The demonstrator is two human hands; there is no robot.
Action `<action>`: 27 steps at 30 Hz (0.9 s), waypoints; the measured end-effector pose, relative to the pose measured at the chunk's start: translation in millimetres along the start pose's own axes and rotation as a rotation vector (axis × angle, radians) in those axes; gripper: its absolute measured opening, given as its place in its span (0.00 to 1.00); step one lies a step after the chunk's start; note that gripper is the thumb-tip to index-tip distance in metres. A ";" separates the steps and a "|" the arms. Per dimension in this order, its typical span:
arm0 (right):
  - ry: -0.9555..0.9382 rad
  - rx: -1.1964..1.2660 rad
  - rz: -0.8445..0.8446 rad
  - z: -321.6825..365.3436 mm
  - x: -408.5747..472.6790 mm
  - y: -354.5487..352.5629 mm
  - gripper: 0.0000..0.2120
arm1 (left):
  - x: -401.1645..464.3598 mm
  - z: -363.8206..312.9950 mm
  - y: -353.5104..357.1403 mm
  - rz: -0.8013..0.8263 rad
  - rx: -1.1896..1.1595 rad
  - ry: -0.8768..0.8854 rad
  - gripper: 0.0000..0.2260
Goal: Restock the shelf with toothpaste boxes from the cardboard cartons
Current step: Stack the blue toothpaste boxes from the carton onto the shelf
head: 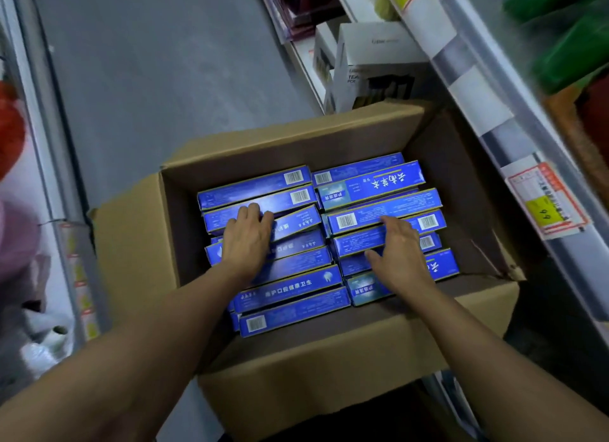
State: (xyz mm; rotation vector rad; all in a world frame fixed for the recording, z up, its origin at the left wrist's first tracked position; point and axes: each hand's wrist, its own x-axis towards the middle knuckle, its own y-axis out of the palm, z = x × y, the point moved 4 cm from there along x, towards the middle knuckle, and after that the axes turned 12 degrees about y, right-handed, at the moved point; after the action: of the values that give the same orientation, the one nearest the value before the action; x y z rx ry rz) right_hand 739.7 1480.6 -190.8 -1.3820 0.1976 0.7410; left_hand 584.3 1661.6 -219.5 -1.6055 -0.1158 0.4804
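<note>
blue toothpaste boxes [298, 265] under our left hand [247, 237] and right hand [400, 250], fingers seemingly curling round some; slanted ones could slip inside the carton [329, 369].

an open brown cardboard carton [131, 243] is sitting on the grey floor beside the shelf, its flaps folded outward. blue toothpaste boxes [290, 291] are lying flat inside it in two columns, long sides running across the carton, packed close and touching. some are showing white barcodes, others white lettering or a pale blue panel. a few near the top left are tilting slightly out of line. dark bare space is showing along the carton's right inner wall.
</note>
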 end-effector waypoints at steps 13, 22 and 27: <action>-0.229 -0.278 -0.119 18.3 42.0 -24.6 0.30 | -13.2 5.8 -38.3 -0.197 -1.364 -0.527 0.08; -0.269 -0.465 -0.020 13.0 77.0 -15.5 0.26 | -14.9 14.7 -38.5 -0.194 -1.370 -0.569 0.07; -0.358 -0.369 -0.006 19.1 71.1 -33.9 0.24 | -18.3 10.1 -44.9 -0.215 -1.356 -0.613 0.09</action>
State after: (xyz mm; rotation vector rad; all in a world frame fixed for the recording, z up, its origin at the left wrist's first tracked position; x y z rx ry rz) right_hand 808.0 1523.7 -197.5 -1.5646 -0.2365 1.0420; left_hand 573.5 1669.0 -171.8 -2.6299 -1.2863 0.7801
